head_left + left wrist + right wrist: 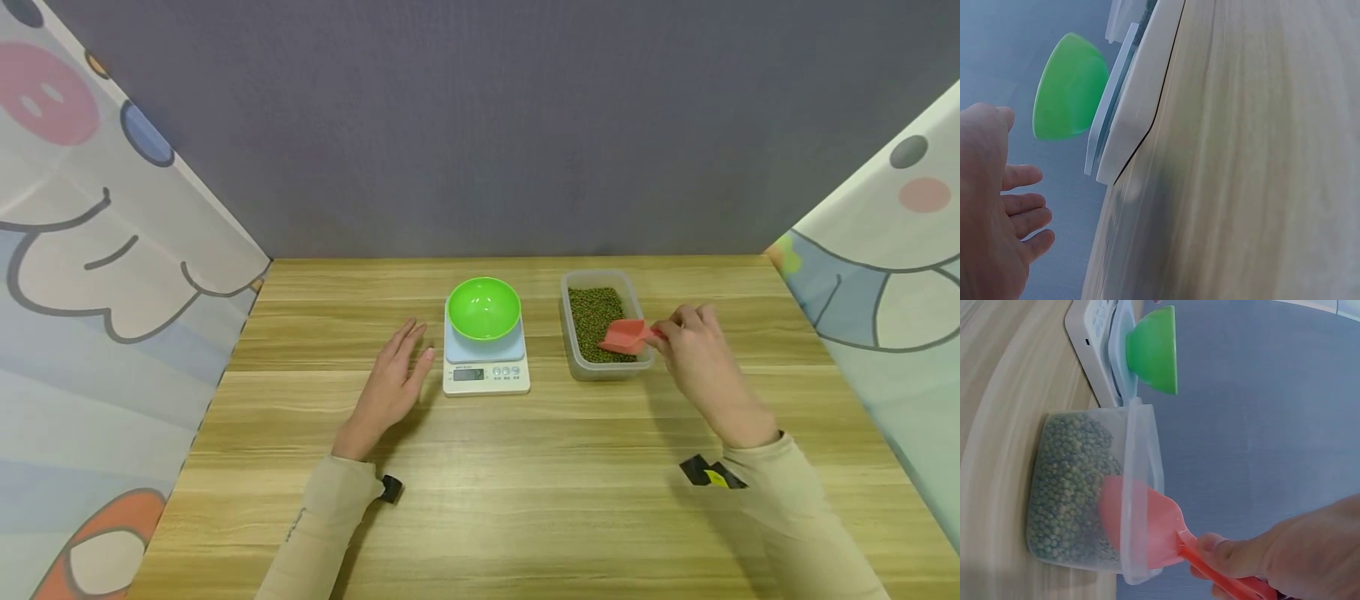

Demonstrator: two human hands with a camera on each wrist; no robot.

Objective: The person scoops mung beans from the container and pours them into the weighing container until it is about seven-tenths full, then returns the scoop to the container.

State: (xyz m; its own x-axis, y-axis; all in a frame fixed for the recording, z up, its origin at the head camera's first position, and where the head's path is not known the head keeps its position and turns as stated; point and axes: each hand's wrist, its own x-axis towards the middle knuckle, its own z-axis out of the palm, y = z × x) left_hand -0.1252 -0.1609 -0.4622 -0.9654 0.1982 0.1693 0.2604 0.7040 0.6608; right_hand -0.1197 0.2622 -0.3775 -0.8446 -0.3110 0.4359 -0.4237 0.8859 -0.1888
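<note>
My right hand [702, 364] pinches the handle of a red scoop [623, 337]. In the right wrist view the blade of the scoop [1147, 522] reaches inside a clear plastic container [1138, 487], against the green beans [1069, 487]. The beans [596, 312] fill much of the container [609, 372]. My left hand [388, 385] is held beside the kitchen scale [486, 379], its fingers extended and apart from it. A green bowl [483, 309] stands on the scale's platform; its inside looks bare. The left wrist view shows the left hand [997, 206] holding nothing.
The wooden table [525, 500] ends at a grey back panel [510, 125]. Cartoon-printed sheets [112, 275] stand along both sides. The container sits a short gap to the right of the scale. The scale has a small display [468, 375] at its front.
</note>
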